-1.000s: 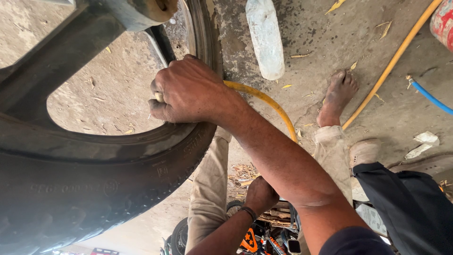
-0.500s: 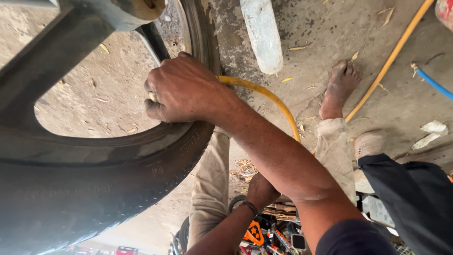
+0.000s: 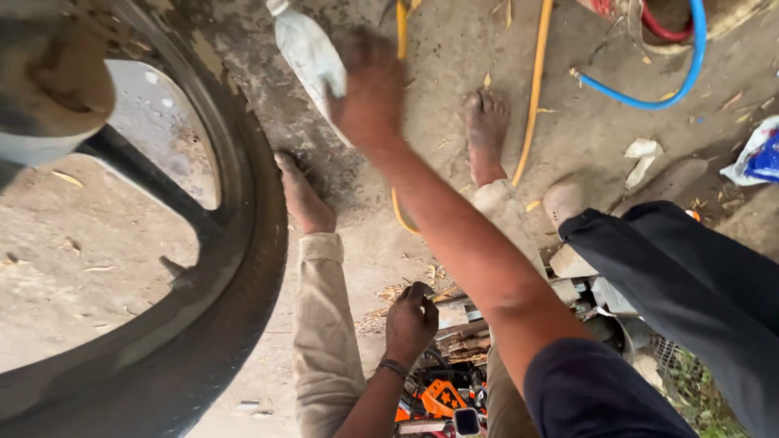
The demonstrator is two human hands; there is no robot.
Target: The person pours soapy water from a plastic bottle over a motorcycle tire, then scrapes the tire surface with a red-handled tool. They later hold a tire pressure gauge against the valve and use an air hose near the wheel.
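My right hand (image 3: pixel 369 89) is blurred with motion. It is closed around a thin yellow air hose (image 3: pixel 397 209), just right of a pale plastic bottle (image 3: pixel 307 50) lying on the dirt. The hose's end pokes out above my fingers. A big tyre on a dark spoked wheel (image 3: pixel 243 243) fills the left side, now apart from that hand. My left hand (image 3: pixel 410 319), with a band on its wrist, hangs low between my knees, its fingers curled, over a heap of tools (image 3: pixel 442 393). My bare feet (image 3: pixel 485 130) rest on the ground.
A second yellow hose (image 3: pixel 531 97) and a blue hose (image 3: pixel 690 73) run across the dirt at the top right. Another person's dark trouser leg (image 3: pixel 690 284) and shoe (image 3: pixel 568 199) stand close on the right. Scraps of paper and a blue bag (image 3: pixel 759 154) lie nearby.
My right hand has left the wheel rim and swung right toward the bottle, taking the yellow hose along. The view has shifted, so the tyre sits further left.
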